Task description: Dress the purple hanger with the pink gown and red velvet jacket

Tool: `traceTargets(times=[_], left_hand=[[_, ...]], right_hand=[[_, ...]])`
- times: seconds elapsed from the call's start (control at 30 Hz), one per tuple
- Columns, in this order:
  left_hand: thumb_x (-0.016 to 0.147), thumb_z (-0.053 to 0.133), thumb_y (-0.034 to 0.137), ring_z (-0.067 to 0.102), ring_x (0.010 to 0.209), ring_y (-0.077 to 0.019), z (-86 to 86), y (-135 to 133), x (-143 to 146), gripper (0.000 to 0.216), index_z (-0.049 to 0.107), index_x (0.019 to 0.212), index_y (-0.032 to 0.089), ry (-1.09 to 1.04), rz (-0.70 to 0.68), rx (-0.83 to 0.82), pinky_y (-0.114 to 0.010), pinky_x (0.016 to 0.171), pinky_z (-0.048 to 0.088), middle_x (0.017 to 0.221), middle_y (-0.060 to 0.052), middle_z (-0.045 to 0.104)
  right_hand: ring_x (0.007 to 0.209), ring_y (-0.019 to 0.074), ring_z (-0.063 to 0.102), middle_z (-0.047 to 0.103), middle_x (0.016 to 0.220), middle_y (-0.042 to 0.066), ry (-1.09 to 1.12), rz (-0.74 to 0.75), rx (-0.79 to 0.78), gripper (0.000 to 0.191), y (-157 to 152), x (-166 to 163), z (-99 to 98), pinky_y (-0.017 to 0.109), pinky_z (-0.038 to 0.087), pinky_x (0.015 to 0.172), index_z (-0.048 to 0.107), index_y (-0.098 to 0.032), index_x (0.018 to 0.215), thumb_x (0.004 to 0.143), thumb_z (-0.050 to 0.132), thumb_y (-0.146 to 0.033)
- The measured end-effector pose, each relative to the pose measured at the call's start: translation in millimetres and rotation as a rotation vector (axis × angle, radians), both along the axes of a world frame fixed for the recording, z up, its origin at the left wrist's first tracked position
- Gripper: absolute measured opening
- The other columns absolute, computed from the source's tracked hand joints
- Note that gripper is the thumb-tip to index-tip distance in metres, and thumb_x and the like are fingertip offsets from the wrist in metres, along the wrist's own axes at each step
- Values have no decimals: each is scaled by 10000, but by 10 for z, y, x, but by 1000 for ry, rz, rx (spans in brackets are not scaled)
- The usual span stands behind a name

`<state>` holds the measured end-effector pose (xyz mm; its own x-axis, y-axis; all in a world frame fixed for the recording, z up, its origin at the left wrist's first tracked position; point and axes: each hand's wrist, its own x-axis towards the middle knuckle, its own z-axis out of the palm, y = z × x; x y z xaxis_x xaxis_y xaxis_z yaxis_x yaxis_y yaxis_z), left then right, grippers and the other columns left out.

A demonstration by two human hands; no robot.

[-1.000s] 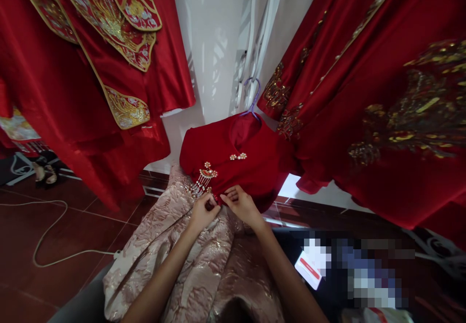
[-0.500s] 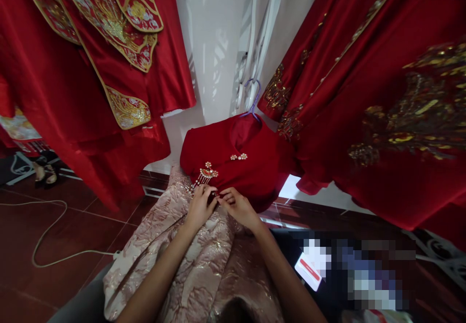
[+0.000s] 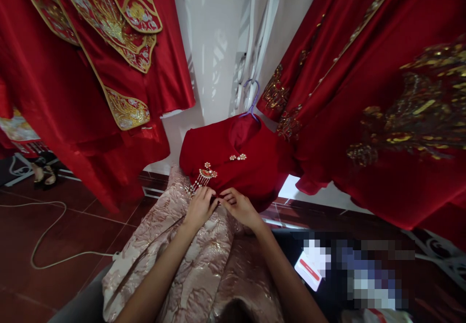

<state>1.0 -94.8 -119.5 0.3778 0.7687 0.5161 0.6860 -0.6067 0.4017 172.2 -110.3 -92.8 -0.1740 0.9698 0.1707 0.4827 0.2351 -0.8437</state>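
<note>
A red jacket point(image 3: 251, 168) on a purple hanger point(image 3: 252, 99) lies over a pink brocade skirt point(image 3: 196, 274) across my lap. A gold tassel brooch point(image 3: 204, 175) and a pearl clasp point(image 3: 238, 157) sit on its front. My left hand point(image 3: 198, 209) and my right hand point(image 3: 240, 208) meet at the jacket's lower front edge, just below the brooch. Both have their fingers pinched on the edge of the fabric there. What lies between the fingertips is too small to make out.
Red gowns with gold embroidery hang at the left point(image 3: 91, 71) and right point(image 3: 382, 109). A white wall point(image 3: 214, 61) stands behind. A white cable point(image 3: 47, 245) runs over the dark red floor tiles. Sandals point(image 3: 41, 173) lie far left.
Both hands have shifted slightly up the jacket's front edge and closed together, the left hand now nearer the tassel brooch. Little moved in the last half second.
</note>
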Motion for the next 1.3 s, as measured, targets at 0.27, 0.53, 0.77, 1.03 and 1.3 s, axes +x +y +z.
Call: traceTargets(times=[0.27, 0.53, 0.77, 1.03, 1.3], left_hand=[[906, 414, 211, 502, 956, -192, -29, 18, -6, 147, 528, 998, 192, 2, -67, 25, -349, 859, 437, 1007, -69, 552], [918, 406, 262, 508, 926, -179, 93, 8, -20, 123, 497, 955, 188, -132, -93, -53, -338, 845, 426, 944, -56, 559], [909, 432, 317, 545, 818, -148, 189, 86, -86, 175, 551, 887, 190, -172, -172, -160, -289, 776, 432, 850, -26, 588], [882, 492, 333, 551, 869, -149, 148, 17, -81, 174, 595, 926, 200, -258, -95, -113, -292, 811, 436, 886, -31, 592], [851, 542, 313, 511, 986, -179, 36, -7, -231, 204, 585, 1030, 224, -144, -87, -48, -342, 890, 433, 1007, -55, 531]], right_hand=[[793, 135, 637, 670, 866, 42, -3, 27, 9, 212, 16, -16, -54, 261, 517, 729, 578, -168, 969, 796, 580, -291], [826, 154, 617, 639, 945, 70, -39, -61, 77, 246, 43, -11, -104, 269, 523, 709, 581, -176, 1020, 780, 585, -227], [745, 153, 596, 630, 809, 36, -126, -99, 222, 69, 77, -104, -209, 276, 497, 703, 589, -196, 813, 772, 617, -244], [719, 141, 623, 656, 771, 27, 3, -97, 173, 88, 68, -119, -165, 260, 510, 701, 597, -192, 788, 768, 600, -278], [693, 149, 642, 667, 737, 27, 72, -140, 68, 112, 50, -143, -117, 265, 525, 675, 580, -190, 747, 730, 617, -294]])
